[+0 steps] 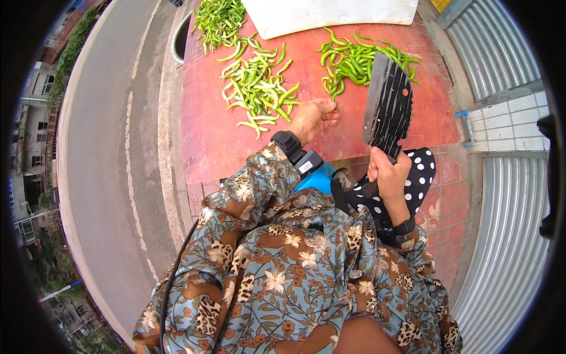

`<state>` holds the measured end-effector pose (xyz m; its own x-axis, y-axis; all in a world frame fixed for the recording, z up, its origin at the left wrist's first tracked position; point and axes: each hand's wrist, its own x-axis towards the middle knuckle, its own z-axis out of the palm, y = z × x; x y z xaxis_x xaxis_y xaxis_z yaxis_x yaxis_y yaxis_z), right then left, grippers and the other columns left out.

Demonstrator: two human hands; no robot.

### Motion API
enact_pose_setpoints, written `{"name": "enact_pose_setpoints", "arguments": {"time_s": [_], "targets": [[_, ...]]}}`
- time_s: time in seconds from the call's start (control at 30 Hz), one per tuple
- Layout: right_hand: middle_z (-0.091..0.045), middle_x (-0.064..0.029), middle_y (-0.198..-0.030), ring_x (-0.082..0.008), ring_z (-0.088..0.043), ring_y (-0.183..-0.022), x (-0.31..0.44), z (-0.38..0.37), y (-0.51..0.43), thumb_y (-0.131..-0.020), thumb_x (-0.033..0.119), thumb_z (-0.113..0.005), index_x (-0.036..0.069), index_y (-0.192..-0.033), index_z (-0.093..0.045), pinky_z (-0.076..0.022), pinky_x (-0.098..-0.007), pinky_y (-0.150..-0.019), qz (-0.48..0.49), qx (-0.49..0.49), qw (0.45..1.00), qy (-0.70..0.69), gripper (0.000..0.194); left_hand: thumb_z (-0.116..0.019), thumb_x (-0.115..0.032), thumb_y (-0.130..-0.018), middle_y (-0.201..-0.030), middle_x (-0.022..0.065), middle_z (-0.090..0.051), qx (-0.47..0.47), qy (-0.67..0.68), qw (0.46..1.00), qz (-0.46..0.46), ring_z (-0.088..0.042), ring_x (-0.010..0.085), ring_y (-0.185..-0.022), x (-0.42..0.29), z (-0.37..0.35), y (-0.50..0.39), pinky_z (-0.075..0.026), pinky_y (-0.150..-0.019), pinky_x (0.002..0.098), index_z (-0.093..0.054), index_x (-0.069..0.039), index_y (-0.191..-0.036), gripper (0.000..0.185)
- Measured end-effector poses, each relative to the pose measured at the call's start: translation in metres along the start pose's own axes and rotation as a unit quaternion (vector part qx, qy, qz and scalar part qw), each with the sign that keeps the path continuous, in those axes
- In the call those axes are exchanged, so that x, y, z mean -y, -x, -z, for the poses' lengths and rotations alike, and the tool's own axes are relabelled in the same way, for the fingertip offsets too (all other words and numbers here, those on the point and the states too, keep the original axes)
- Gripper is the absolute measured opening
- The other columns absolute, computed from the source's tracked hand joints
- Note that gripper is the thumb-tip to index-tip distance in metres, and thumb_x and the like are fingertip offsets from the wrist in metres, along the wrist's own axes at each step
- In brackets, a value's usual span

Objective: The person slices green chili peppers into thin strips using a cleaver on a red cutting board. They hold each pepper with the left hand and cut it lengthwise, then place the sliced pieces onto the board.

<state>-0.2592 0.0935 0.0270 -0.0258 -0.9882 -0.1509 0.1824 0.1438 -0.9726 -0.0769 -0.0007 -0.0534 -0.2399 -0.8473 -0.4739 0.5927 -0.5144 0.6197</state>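
Observation:
My right hand [389, 172] grips a cleaver [389, 104] by its handle. The broad blade points away from me, with a dark patterned face, a serrated edge and small holes. At the red board's near side, my left hand [315, 117] pinches the stem end of a green chili pepper [338, 90]. That pepper lies against a pile of whole green chilies [353, 62], partly covered by the blade. Left of my left hand is a loose heap of green peppers [261, 84], many of them split or cut. A further heap of thin green pepper pieces [219, 22] sits at the far left corner.
The red wooden tabletop [318, 141] bears a white board [327, 13] along its far side. A dark round opening with a pale rim [174, 42] adjoins the left edge. Below are something blue [319, 179] and polka-dot fabric [422, 172]. Metal shutters [499, 48] stand right; a road [106, 132] runs left.

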Motion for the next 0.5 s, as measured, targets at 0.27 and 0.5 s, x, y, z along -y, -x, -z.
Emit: {"name": "enact_pose_setpoints", "arguments": {"time_s": [0.27, 0.5], "targets": [[-0.046, 0.0019, -0.053, -0.0036, -0.040, -0.040, 0.006, -0.017, -0.006, -0.080, 0.004, -0.053, 0.002, -0.074, -0.049, -0.0303, -0.0193, -0.034, 0.018, 0.086, 0.996, 0.017, 0.007, -0.056, -0.011, -0.082, -0.084, 0.0060, -0.060, 0.069, 0.041, 0.995, -0.053, -0.058, 0.0161, -0.075, -0.023, -0.030, 0.056, -0.045, -0.068, 0.0285, -0.056, -0.006, -0.084, 0.006], [-0.046, 0.0020, -0.053, -0.0035, -0.040, -0.040, 0.022, -0.027, 0.011, -0.080, 0.004, -0.053, 0.002, -0.076, -0.048, -0.0305, -0.0192, -0.035, 0.037, 0.095, 0.994, 0.025, 0.007, -0.059, -0.012, -0.081, -0.078, 0.0042, -0.060, 0.079, 0.086, 0.990, -0.079, -0.057, 0.0163, -0.073, -0.022, -0.042, 0.083, -0.045, -0.071, 0.0302, -0.058, -0.005, -0.086, 0.009]]}}
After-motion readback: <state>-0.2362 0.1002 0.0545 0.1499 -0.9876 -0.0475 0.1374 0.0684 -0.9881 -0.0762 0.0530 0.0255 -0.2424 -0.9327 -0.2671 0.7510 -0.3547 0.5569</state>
